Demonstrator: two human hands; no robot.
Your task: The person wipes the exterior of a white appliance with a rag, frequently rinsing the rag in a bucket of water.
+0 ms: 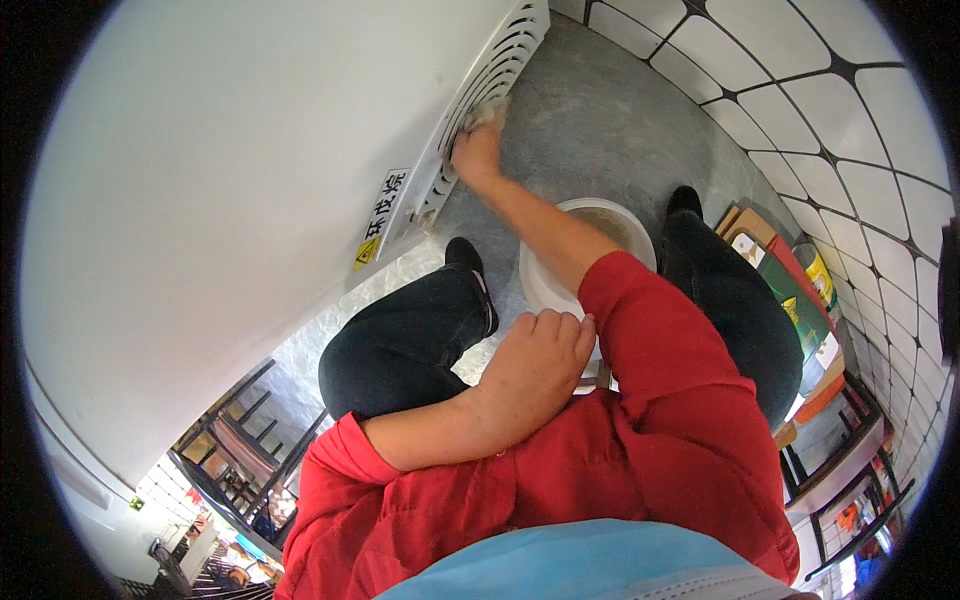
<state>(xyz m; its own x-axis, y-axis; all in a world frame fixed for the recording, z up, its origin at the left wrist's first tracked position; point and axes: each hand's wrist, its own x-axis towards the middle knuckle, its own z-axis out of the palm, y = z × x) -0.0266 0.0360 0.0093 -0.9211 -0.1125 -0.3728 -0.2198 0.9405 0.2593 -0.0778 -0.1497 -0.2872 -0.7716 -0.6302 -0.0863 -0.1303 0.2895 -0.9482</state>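
My right hand [478,154] reaches out to the slotted vent strip [491,82] along the lower edge of a large white appliance [247,135]. Its fingers are on a pale, blurred cloth [487,114] held against the slots. My left hand [536,367] rests in front of my body beside the red right sleeve, with its fingers curled; its palm side is hidden. Between my legs stands a white plastic bucket [534,274] with murky liquid inside, partly hidden by my right forearm.
A white tiled wall [795,97] with dark joints rises on the right. Flattened cardboard [750,225] and a container with a yellow label [817,277] lie beside my right leg. Chairs [240,450] stand behind on both sides. Grey floor [592,105] shows ahead.
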